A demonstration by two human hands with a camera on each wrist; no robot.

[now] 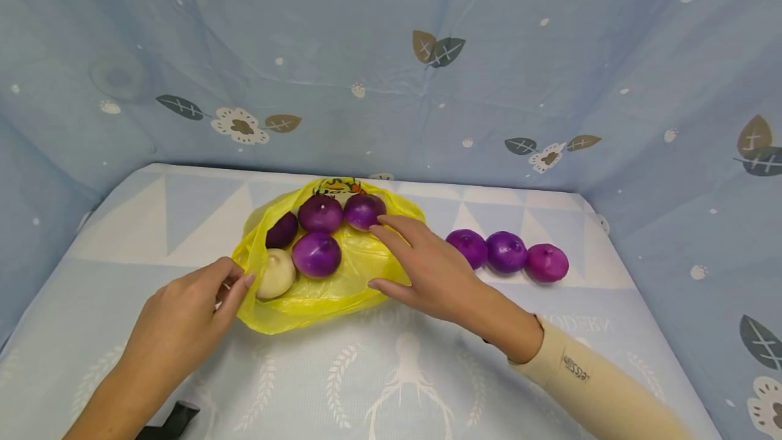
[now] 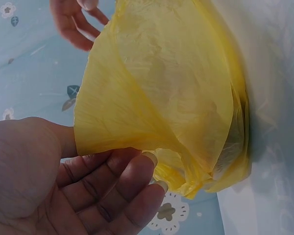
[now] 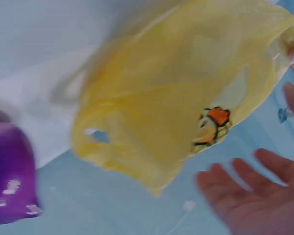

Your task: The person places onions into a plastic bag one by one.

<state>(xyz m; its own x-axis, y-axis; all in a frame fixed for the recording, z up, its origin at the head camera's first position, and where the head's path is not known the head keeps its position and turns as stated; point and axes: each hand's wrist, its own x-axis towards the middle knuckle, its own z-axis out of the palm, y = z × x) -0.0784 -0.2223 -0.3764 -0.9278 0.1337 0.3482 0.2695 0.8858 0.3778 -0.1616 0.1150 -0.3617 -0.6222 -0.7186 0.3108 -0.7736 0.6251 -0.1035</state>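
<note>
A yellow plastic bag (image 1: 366, 253) lies on the table with its mouth held wide. Inside it are several purple onions (image 1: 316, 254) and one pale onion (image 1: 277, 273). At the bag's left edge, my left hand (image 1: 186, 311) pinches the rim between thumb and fingers; the left wrist view shows the thin yellow film (image 2: 112, 112) in that grip. My right hand (image 1: 427, 267) hovers over the bag's right side, fingers spread and nothing held. Its fingertips are close to a purple onion (image 1: 364, 212); whether they touch it I cannot tell.
Three more purple onions (image 1: 506, 252) stand in a row on the table, right of the bag. A black object (image 1: 174, 421) shows at the near left, partly behind my left forearm. Blue patterned cloth (image 1: 366, 53) hangs behind the table and along its sides.
</note>
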